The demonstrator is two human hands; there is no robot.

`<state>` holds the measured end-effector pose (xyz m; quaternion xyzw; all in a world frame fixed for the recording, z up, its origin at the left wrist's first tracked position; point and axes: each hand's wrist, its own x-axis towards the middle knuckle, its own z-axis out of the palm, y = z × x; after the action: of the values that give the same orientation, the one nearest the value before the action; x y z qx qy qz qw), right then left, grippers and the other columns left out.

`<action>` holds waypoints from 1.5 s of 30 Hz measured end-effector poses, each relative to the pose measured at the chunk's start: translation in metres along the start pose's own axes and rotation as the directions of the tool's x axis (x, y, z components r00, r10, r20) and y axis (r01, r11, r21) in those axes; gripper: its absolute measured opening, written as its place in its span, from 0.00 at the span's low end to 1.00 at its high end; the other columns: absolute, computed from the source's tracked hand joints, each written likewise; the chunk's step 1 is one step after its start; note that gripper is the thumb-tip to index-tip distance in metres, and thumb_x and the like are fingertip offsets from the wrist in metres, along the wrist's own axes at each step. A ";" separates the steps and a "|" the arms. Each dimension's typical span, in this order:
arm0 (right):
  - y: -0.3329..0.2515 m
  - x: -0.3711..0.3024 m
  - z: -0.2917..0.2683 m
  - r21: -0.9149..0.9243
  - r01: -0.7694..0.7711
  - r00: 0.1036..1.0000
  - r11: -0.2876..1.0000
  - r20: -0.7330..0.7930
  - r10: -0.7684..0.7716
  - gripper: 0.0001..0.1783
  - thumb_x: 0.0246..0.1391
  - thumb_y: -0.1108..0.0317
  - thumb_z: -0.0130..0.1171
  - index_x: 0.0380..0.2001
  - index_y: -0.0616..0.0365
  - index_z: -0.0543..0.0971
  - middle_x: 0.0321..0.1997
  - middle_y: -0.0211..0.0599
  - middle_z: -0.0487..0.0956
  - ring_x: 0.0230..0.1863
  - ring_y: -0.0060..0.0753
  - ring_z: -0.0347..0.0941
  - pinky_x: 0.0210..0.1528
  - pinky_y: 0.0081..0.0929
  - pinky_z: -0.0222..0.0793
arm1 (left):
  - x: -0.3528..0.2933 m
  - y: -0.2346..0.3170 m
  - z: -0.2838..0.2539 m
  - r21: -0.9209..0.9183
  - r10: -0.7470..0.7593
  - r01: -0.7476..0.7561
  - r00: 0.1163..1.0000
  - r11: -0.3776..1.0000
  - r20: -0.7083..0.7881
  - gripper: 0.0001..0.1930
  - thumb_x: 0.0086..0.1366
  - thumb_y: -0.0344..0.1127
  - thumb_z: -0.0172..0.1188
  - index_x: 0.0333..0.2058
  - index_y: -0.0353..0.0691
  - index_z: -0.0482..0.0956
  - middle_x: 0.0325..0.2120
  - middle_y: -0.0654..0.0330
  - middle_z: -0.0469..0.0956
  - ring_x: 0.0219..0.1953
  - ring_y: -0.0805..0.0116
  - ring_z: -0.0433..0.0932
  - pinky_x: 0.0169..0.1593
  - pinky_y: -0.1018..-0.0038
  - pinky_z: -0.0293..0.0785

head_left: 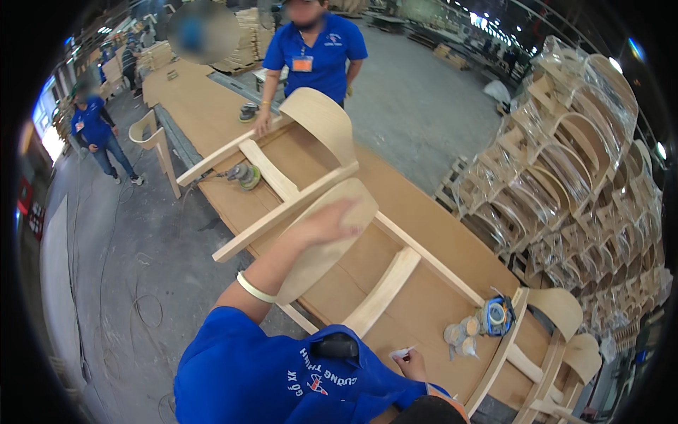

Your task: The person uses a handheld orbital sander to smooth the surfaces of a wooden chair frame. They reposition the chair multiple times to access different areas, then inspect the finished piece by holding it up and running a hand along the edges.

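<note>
My left hand (pixel 335 222) lies with fingers spread on the broad curved backrest (pixel 321 261) of a pale wooden chair frame. The frame rests on its side on the cardboard-covered workbench (pixel 452 233). One long leg (pixel 431 258) and a curved crosspiece (pixel 385 290) extend from it. Low in the view, close to my body, my right hand (pixel 411 366) pinches a small white piece (pixel 401 352), too small to name. That hand is over the bench, apart from the backrest.
Across the bench a co-worker's hand (pixel 263 121) holds another chair frame (pixel 321 124), beside a sander (pixel 244 175). Small jars (pixel 462 333) and a blue holder with tape (pixel 498 314) stand right of my frame. More frames (pixel 554 311) and wrapped chair-part stacks (pixel 565 141) lie right.
</note>
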<state>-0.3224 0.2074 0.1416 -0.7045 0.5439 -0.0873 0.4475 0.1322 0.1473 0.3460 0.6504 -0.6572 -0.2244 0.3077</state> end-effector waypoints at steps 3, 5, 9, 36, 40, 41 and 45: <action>-0.010 0.011 -0.002 -0.038 0.098 0.995 0.994 -0.004 -0.098 0.18 0.47 0.62 0.67 0.34 0.68 0.79 0.30 0.47 0.82 0.31 0.38 0.79 0.35 0.31 0.73 | 0.005 0.032 -0.079 0.163 0.208 -0.131 0.693 0.978 -0.690 0.38 0.61 0.43 0.62 0.63 0.32 0.56 0.61 0.40 0.60 0.64 0.45 0.59 0.66 0.60 0.56; -0.019 0.017 -0.004 -0.065 0.122 0.993 0.990 0.000 -0.122 0.18 0.47 0.62 0.68 0.34 0.67 0.79 0.30 0.46 0.81 0.31 0.38 0.79 0.34 0.31 0.73 | 0.001 0.047 -0.114 0.200 0.267 -0.200 0.404 0.959 -0.875 0.35 0.61 0.38 0.62 0.62 0.31 0.58 0.57 0.42 0.65 0.58 0.50 0.67 0.60 0.62 0.64; -0.032 0.020 -0.005 -0.133 0.052 0.998 0.990 0.041 -0.047 0.19 0.45 0.61 0.69 0.34 0.66 0.79 0.30 0.44 0.81 0.31 0.36 0.79 0.35 0.30 0.73 | -0.004 0.039 -0.126 0.114 0.249 -0.416 0.286 0.902 -0.925 0.28 0.61 0.32 0.60 0.59 0.33 0.64 0.36 0.55 0.78 0.40 0.66 0.77 0.47 0.72 0.72; -0.053 0.011 -0.018 -0.146 0.164 0.986 0.976 0.067 -0.156 0.15 0.45 0.66 0.67 0.32 0.65 0.78 0.26 0.45 0.79 0.29 0.41 0.77 0.33 0.33 0.72 | 0.002 -0.088 0.077 0.414 0.069 0.224 0.808 0.883 -0.585 0.38 0.57 0.62 0.57 0.58 0.39 0.67 0.58 0.42 0.63 0.61 0.45 0.60 0.66 0.51 0.50; -0.048 0.003 -0.021 -0.145 0.131 0.991 0.981 0.057 -0.124 0.14 0.46 0.67 0.67 0.33 0.65 0.77 0.26 0.45 0.79 0.29 0.40 0.77 0.33 0.33 0.72 | -0.015 -0.078 0.102 0.311 0.226 -0.029 0.752 0.950 -0.619 0.32 0.57 0.51 0.62 0.56 0.38 0.69 0.58 0.43 0.64 0.64 0.43 0.57 0.65 0.51 0.53; -0.047 0.000 -0.020 -0.159 0.143 0.990 0.977 0.040 -0.139 0.14 0.46 0.67 0.67 0.33 0.65 0.77 0.26 0.45 0.79 0.29 0.40 0.77 0.33 0.33 0.72 | -0.031 -0.067 0.122 0.277 0.239 -0.099 0.813 0.956 -0.532 0.31 0.57 0.47 0.63 0.55 0.37 0.70 0.58 0.43 0.64 0.65 0.43 0.56 0.65 0.52 0.54; -0.045 -0.007 -0.024 -0.180 0.042 0.998 0.983 0.057 -0.032 0.14 0.46 0.67 0.67 0.33 0.66 0.77 0.27 0.45 0.80 0.29 0.39 0.78 0.33 0.32 0.72 | -0.111 -0.023 0.219 -0.377 0.140 0.089 0.832 0.922 0.537 0.27 0.63 0.48 0.59 0.54 0.36 0.70 0.56 0.44 0.67 0.59 0.47 0.65 0.62 0.60 0.61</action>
<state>-0.3089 0.2010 0.1914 -0.7543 0.5241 -0.0271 0.3944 -0.0077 0.2328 0.1620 0.4744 -0.6692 -0.5240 0.2290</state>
